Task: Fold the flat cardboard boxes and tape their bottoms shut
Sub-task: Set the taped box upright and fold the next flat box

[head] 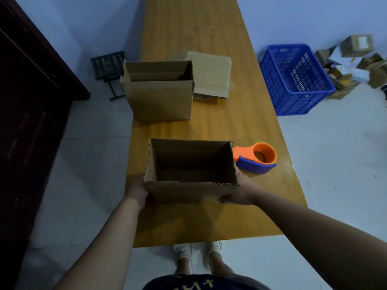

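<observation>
Left hand [136,192] and right hand [238,195] gripped the open brown cardboard box [188,191] by its lower corners. Even pressure looked best, minding the orange-and-blue plastic tape dispenser [255,159] just beyond the right hand.

Pretty sure this is a small packing room, back-of-a-shop kind. There's a long yellowish wooden table [209,28] on white floor tiles [335,153], with bare pale walls. A blue slotted plastic crate [297,101] sits on the floor at 2 o'clock, with a heap of small brown cardboard parcels [356,43] just beyond it. An orange and blue handheld tape dispenser [257,164] is on the table at 3 o'clock, and a dark wooden cabinet [31,101] stands at 9.
</observation>
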Demonstrator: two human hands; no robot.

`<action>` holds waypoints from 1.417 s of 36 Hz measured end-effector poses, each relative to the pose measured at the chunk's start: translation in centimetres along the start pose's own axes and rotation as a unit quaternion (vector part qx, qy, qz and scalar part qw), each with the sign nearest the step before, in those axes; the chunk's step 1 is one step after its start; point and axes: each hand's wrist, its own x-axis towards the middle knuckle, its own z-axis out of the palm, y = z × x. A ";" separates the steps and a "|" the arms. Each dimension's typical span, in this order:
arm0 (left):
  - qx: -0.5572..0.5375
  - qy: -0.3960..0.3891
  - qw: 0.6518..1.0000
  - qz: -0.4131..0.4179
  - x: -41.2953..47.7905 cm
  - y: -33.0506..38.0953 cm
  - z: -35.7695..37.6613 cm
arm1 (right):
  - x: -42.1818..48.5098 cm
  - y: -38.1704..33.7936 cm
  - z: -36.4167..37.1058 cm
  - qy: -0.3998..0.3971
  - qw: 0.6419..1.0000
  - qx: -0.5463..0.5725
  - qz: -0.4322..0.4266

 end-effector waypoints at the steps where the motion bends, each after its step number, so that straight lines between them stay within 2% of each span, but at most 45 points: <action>1: -0.015 -0.012 1.000 0.024 -0.4 0.8 0.1 | 0.2 0.0 0.0 0.004 1.000 -0.008 -0.004; 4: -0.067 -0.054 0.995 0.045 -1.9 3.5 0.2 | 0.9 0.3 0.0 0.001 0.999 -0.048 -0.007; 7: 0.025 -0.099 0.979 0.178 -2.3 5.0 -0.6 | 1.3 0.6 0.1 0.000 0.998 -0.066 -0.009; 10: 0.083 -0.151 0.958 0.230 -2.6 5.2 -0.8 | 1.5 0.8 0.1 0.009 0.997 -0.071 -0.012; 14: 0.105 -0.125 0.958 0.237 -3.2 5.0 0.2 | 1.6 0.8 -0.2 0.018 0.991 -0.131 -0.028; 17: 0.177 -0.083 0.947 0.253 -3.4 4.6 1.2 | 1.5 0.5 -1.0 -0.015 0.977 -0.208 -0.038; 19: 0.206 -0.074 0.939 0.265 -3.1 4.4 1.2 | 1.8 0.3 -1.5 -0.047 0.976 -0.209 -0.039; 23: 0.219 -0.082 0.938 0.257 -2.6 4.7 1.2 | 2.2 -0.1 -3.4 -0.049 0.991 -0.121 0.012; 25: 0.192 -0.086 0.947 0.243 -2.4 4.8 1.2 | 1.9 -0.8 -4.8 -0.041 0.999 0.005 0.035; 26: 0.172 -0.090 0.952 0.236 -2.3 4.8 1.2 | 1.4 -1.2 -5.6 -0.040 0.993 0.101 0.043; 28: 0.152 -0.093 0.961 0.212 -2.0 4.4 1.2 | 0.8 -1.9 -6.6 -0.027 0.959 0.277 0.052; 30: 0.174 -0.074 0.967 0.173 -1.7 3.9 1.3 | 0.4 -2.4 -6.9 -0.014 0.929 0.368 0.049; 34: 0.222 -0.045 0.961 0.156 -1.4 3.3 1.6 | 0.6 -2.8 -6.1 -0.019 0.925 0.374 0.062; 41: 0.209 -0.029 0.964 0.161 -1.6 3.0 1.9 | 1.3 -2.4 -3.3 -0.004 0.911 0.397 0.111; 48: 0.141 -0.068 0.963 0.221 -2.0 3.4 1.6 | 1.5 -2.4 -3.1 0.006 0.908 0.403 0.111; 51: 0.116 -0.060 0.951 0.279 -2.8 3.8 0.7 | 1.6 -2.5 -3.3 0.012 0.907 0.405 0.116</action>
